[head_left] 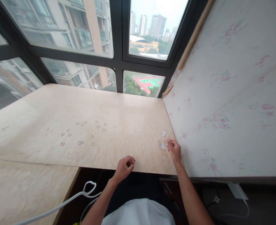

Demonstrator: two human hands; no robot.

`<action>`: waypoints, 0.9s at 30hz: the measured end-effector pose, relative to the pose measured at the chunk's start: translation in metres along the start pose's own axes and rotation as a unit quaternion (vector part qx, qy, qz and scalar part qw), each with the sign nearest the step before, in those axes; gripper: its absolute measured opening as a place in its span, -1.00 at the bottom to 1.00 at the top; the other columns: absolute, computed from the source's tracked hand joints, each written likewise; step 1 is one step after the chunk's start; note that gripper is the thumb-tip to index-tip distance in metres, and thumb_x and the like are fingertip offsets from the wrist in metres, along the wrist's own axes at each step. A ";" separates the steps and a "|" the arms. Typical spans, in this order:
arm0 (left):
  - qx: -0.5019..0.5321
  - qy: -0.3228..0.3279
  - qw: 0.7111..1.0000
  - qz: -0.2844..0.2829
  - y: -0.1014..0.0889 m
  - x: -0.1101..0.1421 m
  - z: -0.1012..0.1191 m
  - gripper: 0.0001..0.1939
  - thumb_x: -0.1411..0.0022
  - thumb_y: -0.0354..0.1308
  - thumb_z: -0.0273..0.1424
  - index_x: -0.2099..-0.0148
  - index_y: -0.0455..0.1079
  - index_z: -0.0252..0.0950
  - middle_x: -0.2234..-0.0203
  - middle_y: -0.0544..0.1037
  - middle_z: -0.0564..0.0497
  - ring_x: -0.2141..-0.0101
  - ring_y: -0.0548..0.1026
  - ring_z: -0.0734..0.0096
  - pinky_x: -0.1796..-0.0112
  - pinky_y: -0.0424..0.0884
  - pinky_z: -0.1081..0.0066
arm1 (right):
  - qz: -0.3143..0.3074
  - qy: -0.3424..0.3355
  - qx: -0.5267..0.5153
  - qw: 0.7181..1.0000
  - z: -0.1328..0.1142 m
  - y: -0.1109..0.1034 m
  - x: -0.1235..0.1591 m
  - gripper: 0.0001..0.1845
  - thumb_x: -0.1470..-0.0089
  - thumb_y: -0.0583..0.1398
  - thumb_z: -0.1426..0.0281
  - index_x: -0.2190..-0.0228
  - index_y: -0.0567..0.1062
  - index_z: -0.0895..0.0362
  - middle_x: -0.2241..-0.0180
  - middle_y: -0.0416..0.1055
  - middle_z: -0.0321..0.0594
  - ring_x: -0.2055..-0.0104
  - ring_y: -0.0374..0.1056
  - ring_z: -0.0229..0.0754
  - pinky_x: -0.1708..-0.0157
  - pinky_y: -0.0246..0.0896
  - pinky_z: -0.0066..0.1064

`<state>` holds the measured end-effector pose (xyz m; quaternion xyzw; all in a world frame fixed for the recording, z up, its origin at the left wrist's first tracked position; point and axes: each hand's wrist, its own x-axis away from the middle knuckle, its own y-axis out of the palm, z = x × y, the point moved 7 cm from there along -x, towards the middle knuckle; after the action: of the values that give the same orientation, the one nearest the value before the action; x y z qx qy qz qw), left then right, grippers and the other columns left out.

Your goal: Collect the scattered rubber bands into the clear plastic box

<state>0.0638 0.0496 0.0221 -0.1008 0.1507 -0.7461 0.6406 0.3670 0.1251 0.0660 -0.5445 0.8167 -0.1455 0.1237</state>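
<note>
Stone-patterned counter (pixel 140 115) spans from the person's side to the windows; a floral wall (pixel 236 93) borders it on the right. Nearest the viewer is the white shirt (pixel 139 212), with a white cable (pixel 58 206) at lower left.

Left hand (pixel 125 167): positioned at the counter's front edge, loosely curled, thumb and forefinger turned toward each other. Whether it grips anything cannot be told. The slack posture suggests support or rest.

Right hand (pixel 174 150): farther in, at the right end of the box (pixel 161 146). Thumb and fingers are drawn into a pinch, a hold suited to small parts; any item between them cannot be confirmed.

Box: transparent, flat on the counter near the wall, small coloured items visible inside. This location probably shortens the right hand's reach. White scraps (pixel 165 134) lie just beyond.

Rings (pixel 81 142): thin, scattered flat on the left. Most lie apart, presumably so each stays distinct; a few touch or overlap. One is red.

Window frame (pixel 119 64): dark, along the far edge. Outside: a sports court (pixel 149 84), then towers (pixel 158 26).
</note>
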 end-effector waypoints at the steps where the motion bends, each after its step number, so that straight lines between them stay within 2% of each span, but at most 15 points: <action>1: 0.006 -0.002 1.000 0.000 0.000 0.000 0.000 -0.87 0.04 0.01 -0.60 0.43 0.30 -0.29 0.36 0.53 0.02 0.53 0.35 0.57 0.48 0.28 0.53 | -0.011 -0.006 -0.004 1.000 -0.002 0.005 0.005 -0.65 -0.04 0.11 0.11 0.38 0.45 0.15 0.69 0.19 -0.42 0.65 0.06 -0.32 0.66 -0.06 -0.50; 5: 0.025 -0.034 0.999 0.034 -0.007 -0.006 -0.009 -0.86 0.08 0.01 -0.61 0.43 0.30 -0.31 0.38 0.52 0.02 0.56 0.36 0.59 0.52 0.27 0.54 | -0.084 -0.022 -0.019 0.996 -0.005 0.038 0.033 -0.72 -0.07 0.02 0.23 0.37 0.44 0.13 0.72 0.08 -0.46 0.66 0.03 -0.30 0.63 -0.06 -0.49; 8: 0.047 -0.088 0.993 0.067 -0.020 -0.016 -0.021 -0.88 0.08 0.02 -0.58 0.42 0.28 -0.31 0.36 0.53 0.00 0.64 0.35 0.62 0.61 0.24 0.55 | -0.160 -0.031 -0.018 0.987 0.000 0.070 0.059 -0.80 0.04 0.03 0.30 0.56 0.38 0.09 0.75 0.06 -0.45 0.68 0.00 -0.30 0.64 -0.10 -0.47; 10: 0.038 -0.097 0.990 0.093 -0.038 -0.022 -0.026 -0.90 0.08 0.03 -0.57 0.43 0.28 -0.31 0.34 0.54 -0.02 0.65 0.37 0.61 0.63 0.25 0.55 | -0.192 -0.045 -0.002 0.980 0.003 0.086 0.070 -0.82 0.10 0.06 0.30 0.63 0.34 0.08 0.76 0.07 -0.44 0.69 0.01 -0.30 0.63 -0.12 -0.46; 12: 0.002 -0.092 0.987 0.135 -0.066 -0.024 -0.030 -0.92 0.06 0.04 -0.56 0.44 0.29 -0.31 0.35 0.56 0.00 0.61 0.40 0.59 0.59 0.28 0.56 | -0.189 -0.066 0.037 0.979 0.007 0.092 0.074 -0.82 0.11 0.06 0.29 0.63 0.34 0.07 0.76 0.09 -0.43 0.68 0.03 -0.29 0.62 -0.10 -0.45; 14: -0.053 -0.101 0.975 0.192 -0.101 -0.022 -0.035 -0.94 0.04 0.05 -0.54 0.44 0.32 -0.31 0.35 0.56 0.03 0.59 0.41 0.58 0.56 0.30 0.55 | -0.159 -0.080 0.077 0.981 0.011 0.092 0.071 -0.80 0.07 0.02 0.28 0.58 0.37 0.07 0.74 0.13 -0.42 0.67 0.07 -0.26 0.61 -0.06 -0.44; 17: -0.121 -0.132 0.945 0.275 -0.159 -0.011 -0.047 -0.94 -0.01 0.07 -0.47 0.39 0.35 -0.29 0.38 0.54 0.06 0.59 0.39 0.56 0.51 0.32 0.52 | -0.124 -0.084 0.108 0.983 0.017 0.089 0.065 -0.77 0.03 0.00 0.27 0.51 0.40 0.07 0.72 0.19 -0.39 0.66 0.13 -0.23 0.61 -0.01 -0.43; 21: -0.186 -0.175 0.897 0.362 -0.230 0.007 -0.064 -0.92 -0.08 0.10 -0.40 0.34 0.39 -0.26 0.37 0.51 0.02 0.49 0.42 0.43 0.32 0.37 0.40 | -0.127 -0.111 0.151 0.974 0.014 0.090 0.065 -0.71 0.01 -0.01 0.23 0.48 0.45 0.08 0.69 0.29 -0.33 0.65 0.20 -0.19 0.60 0.04 -0.43; 24: -0.233 -0.200 0.872 0.381 -0.266 0.016 -0.074 -0.85 -0.10 0.13 -0.38 0.25 0.46 -0.26 0.29 0.50 -0.06 0.35 0.44 0.30 0.18 0.33 0.30 | -0.129 -0.128 0.179 0.967 0.008 0.091 0.067 -0.68 0.00 -0.02 0.21 0.47 0.47 0.08 0.67 0.36 -0.28 0.64 0.25 -0.17 0.60 0.05 -0.42; 27: -0.259 -0.217 0.874 0.349 -0.285 0.016 -0.085 -0.78 -0.09 0.17 -0.36 0.18 0.50 -0.25 0.25 0.49 -0.08 0.25 0.45 0.22 0.16 0.32 0.30 | -0.129 -0.131 0.197 0.963 0.006 0.091 0.067 -0.66 0.00 -0.03 0.20 0.47 0.48 0.08 0.63 0.41 -0.25 0.61 0.30 -0.15 0.58 0.08 -0.42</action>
<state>-0.2317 0.0796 0.0432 -0.3636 0.2213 -0.3670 0.8271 0.2659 0.0956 0.0235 -0.6243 0.6717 -0.2452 0.3147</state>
